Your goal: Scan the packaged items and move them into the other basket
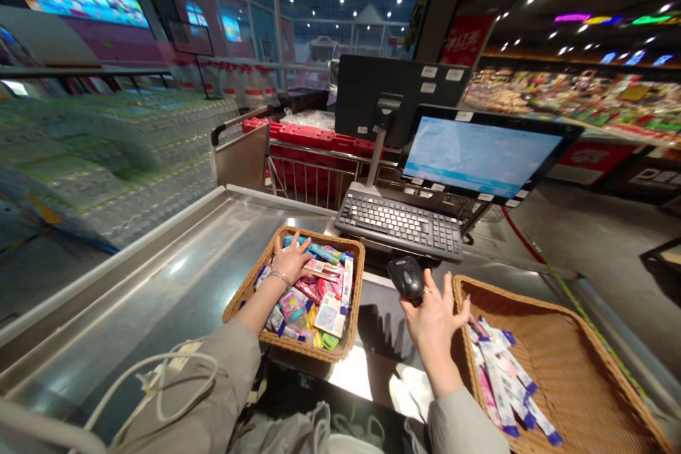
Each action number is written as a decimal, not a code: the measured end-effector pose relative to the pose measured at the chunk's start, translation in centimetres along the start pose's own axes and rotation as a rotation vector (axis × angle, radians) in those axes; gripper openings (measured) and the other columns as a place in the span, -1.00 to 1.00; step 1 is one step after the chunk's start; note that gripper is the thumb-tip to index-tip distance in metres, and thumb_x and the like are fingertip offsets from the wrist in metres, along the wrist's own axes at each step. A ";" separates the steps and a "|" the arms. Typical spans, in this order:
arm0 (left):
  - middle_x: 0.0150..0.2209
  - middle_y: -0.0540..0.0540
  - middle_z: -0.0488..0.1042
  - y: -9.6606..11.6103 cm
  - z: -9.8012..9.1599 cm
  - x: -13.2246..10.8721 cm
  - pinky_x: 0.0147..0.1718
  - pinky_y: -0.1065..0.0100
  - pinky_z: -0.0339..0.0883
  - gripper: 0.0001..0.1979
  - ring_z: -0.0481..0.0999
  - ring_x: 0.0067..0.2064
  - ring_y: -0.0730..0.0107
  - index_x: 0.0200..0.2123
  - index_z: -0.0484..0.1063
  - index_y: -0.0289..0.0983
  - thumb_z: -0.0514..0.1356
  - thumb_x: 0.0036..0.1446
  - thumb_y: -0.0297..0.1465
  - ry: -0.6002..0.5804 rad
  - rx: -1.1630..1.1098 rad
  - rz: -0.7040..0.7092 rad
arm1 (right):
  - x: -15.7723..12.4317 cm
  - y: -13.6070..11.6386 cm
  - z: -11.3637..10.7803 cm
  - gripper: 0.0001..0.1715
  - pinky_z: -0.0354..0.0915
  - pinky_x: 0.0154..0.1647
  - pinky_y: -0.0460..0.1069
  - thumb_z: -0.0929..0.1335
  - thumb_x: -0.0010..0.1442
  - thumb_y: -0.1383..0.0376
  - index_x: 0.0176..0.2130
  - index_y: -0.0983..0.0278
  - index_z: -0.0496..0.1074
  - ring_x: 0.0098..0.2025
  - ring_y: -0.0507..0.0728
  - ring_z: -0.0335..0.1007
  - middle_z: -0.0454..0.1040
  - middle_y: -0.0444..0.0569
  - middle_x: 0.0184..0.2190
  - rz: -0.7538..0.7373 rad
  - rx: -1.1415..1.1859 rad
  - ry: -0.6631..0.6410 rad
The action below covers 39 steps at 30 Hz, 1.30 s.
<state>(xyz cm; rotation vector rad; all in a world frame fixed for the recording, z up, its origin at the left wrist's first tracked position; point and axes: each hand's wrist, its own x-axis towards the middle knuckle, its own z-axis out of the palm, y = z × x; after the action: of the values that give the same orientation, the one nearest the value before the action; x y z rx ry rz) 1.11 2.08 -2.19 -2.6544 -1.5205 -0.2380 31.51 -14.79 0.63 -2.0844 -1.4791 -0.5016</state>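
My left hand [290, 261] reaches into a wicker basket [358, 277] full of small packaged goods. Its fingers are spread over a blue packet [322, 250] near the far rim; I cannot tell if they touch it. Around it lie pink packs, a white box [330, 313] and slim white-and-purple packets. My right hand [433, 323] is open and holds nothing. It hovers between a rounded black device, which looks like a barcode scanner [406, 278], and a larger wicker basket [572, 316]. Several slim white-and-purple packets [503, 369] lie in that basket's left part.
Beyond the baskets are a keyboard [401, 221], a lit monitor [479, 152] and a second screen seen from behind [396, 96]. A metal counter [186, 269] with a raised edge extends left. A pale cable [159, 376] hangs by my left sleeve. A metal cart [313, 177] stands behind.
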 end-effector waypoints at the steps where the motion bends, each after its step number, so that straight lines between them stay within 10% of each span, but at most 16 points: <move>1: 0.26 -0.05 0.26 0.0 0.0 0.0 0.12 -0.48 -0.64 -0.70 -0.08 0.36 -0.22 -0.16 0.56 0.01 0.31 0.00 -0.10 0.013 -0.003 0.017 | 0.0 0.0 0.0 -0.69 -0.25 0.19 0.41 0.25 0.12 0.19 -0.23 0.25 0.49 0.32 0.34 -0.05 0.42 0.05 0.10 0.000 0.000 -0.002; 39: 0.24 -0.07 0.28 3.5 -2.9 -0.4 0.19 -0.42 -0.65 -0.72 -0.08 0.37 -0.15 -0.18 0.53 -0.10 0.30 0.03 -0.16 0.290 -0.045 0.074 | -0.7 -0.3 -0.8 -0.70 -0.24 0.18 0.41 0.26 0.13 0.17 -0.23 0.22 0.50 0.33 0.33 -0.08 0.40 0.03 0.12 -0.009 0.010 -0.041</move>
<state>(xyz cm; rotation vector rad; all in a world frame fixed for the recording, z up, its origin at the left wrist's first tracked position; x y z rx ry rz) 3.66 -0.42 0.67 -2.5635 -1.3387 -0.6276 31.05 -15.73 0.92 -2.0926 -1.5125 -0.4560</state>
